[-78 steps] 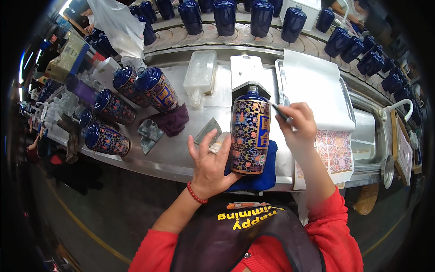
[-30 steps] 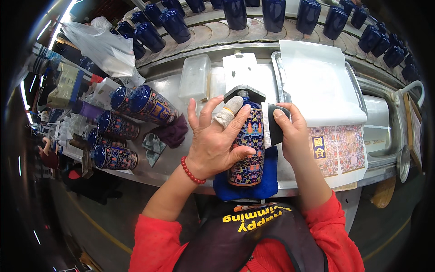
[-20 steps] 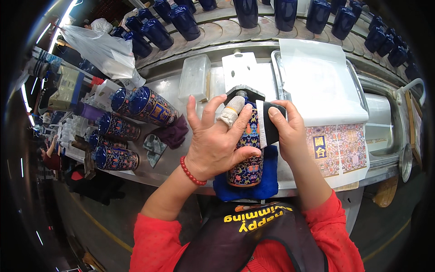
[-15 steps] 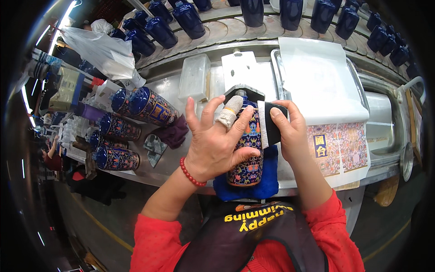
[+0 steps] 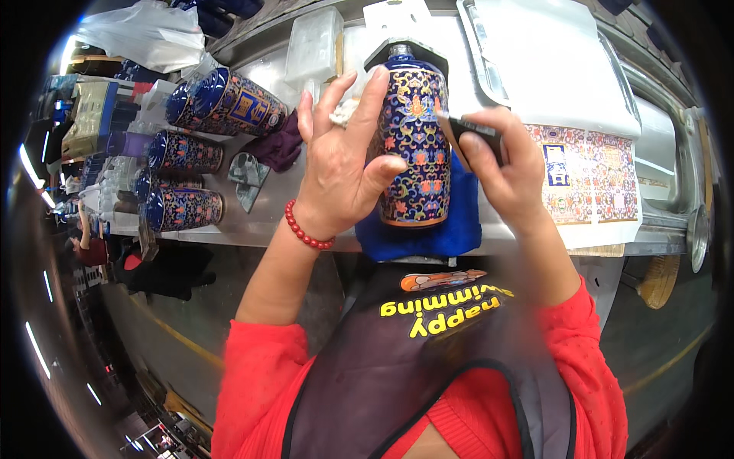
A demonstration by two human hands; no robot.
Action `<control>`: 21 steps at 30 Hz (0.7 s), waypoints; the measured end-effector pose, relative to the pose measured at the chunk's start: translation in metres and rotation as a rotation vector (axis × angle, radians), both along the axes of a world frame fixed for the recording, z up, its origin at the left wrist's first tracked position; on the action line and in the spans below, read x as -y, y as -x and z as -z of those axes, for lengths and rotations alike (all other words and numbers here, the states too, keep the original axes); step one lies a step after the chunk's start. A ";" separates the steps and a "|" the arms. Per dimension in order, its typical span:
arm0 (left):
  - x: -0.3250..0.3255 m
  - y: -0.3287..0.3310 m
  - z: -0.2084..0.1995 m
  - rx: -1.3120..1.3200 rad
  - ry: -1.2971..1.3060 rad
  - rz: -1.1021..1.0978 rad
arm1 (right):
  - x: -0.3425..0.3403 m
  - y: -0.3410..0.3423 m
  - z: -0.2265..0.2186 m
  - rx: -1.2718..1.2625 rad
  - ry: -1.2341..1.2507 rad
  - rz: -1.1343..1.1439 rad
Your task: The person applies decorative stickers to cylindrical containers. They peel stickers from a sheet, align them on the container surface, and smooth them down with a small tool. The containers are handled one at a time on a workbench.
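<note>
A dark blue bottle covered in colourful floral patterns [image 5: 415, 145] lies in front of me, its neck against a dark angled rest [image 5: 375, 57]. Under its lower part is a blue cloth [image 5: 466, 222]. My left hand [image 5: 336, 164] is open along the bottle's left side, fingers stretched and thumb touching its surface. A whitish finger cover [image 5: 345, 113] shows on one finger. My right hand [image 5: 508, 161] grips a flat black brush [image 5: 472, 136], whose pale bristle edge is at the bottle's right side, mostly hidden or blurred.
Patterned decal sheets [image 5: 592, 172] lie to the right, partly under white paper [image 5: 547, 69]. Several decorated bottles [image 5: 183, 151] lie on the left by a purple cloth [image 5: 283, 145]. A clear plastic box [image 5: 313, 50] stands behind; a metal tray [image 5: 483, 57] is at the back.
My view has tilted down, so the bench sits higher. The bottle now shows more of its front as my left hand is farther left. The brush has turned nearly edge-on.
</note>
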State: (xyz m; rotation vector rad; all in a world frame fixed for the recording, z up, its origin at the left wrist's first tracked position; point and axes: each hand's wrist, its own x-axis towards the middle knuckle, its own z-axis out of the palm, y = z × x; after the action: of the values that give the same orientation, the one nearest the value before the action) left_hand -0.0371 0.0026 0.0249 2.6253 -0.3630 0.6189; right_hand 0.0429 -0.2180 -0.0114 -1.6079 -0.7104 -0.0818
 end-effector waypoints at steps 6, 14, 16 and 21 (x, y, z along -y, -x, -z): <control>0.015 0.050 0.024 -0.026 0.034 -0.034 | 0.032 0.040 -0.006 0.566 0.143 -0.306; 0.040 0.074 0.030 0.024 -0.306 -0.030 | 0.061 0.052 0.015 0.017 0.004 -0.172; 0.046 0.073 0.024 0.047 -0.372 0.036 | 0.062 0.052 0.017 -0.086 0.008 -0.124; 0.034 0.052 0.002 -0.032 -0.154 0.189 | 0.058 0.045 0.010 -0.151 -0.025 -0.143</control>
State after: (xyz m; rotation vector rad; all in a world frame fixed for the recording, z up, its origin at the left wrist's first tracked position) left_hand -0.0892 -0.0312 0.0232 2.6993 -0.6644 0.5031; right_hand -0.0017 -0.2762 -0.0217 -1.5169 -0.7018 0.1335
